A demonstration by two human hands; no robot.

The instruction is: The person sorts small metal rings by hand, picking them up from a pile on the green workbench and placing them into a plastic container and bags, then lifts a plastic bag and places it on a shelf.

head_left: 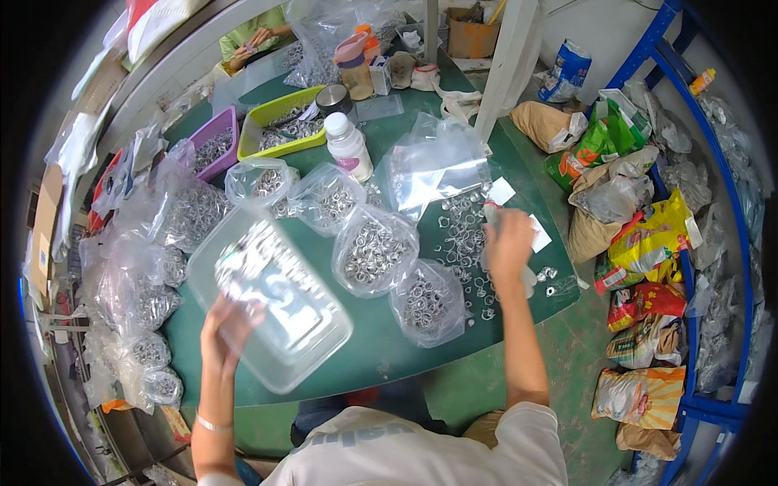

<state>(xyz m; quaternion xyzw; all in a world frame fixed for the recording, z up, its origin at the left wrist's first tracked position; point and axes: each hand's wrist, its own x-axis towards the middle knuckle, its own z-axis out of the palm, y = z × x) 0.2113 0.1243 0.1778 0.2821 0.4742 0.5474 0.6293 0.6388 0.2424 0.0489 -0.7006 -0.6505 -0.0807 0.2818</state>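
Observation:
A clear plastic tub point(318, 362) with small metal parts inside is tilted over the left part of the green table. Fingers of my left hand point(227, 330) grip its near left side; tub and hand are blurred. My right hand point(509, 243) is over the right edge of a loose pile of metal rings point(460, 231), its fingers bent downward and smeared. Whether it holds anything is unclear. Between the tub and the pile, open clear bags of metal rings point(374, 253) stand in a row, the nearest bag point(427, 304) closest to me.
Filled clear bags point(194, 215) crowd the table's left side. Behind are a purple basket point(217, 146), a lime-green basket point(253, 130), a white bottle point(347, 147) and flat plastic bags point(433, 170). Sacks point(640, 397) line a blue rack point(689, 324) at right. Another person's hands point(253, 47) show at the back.

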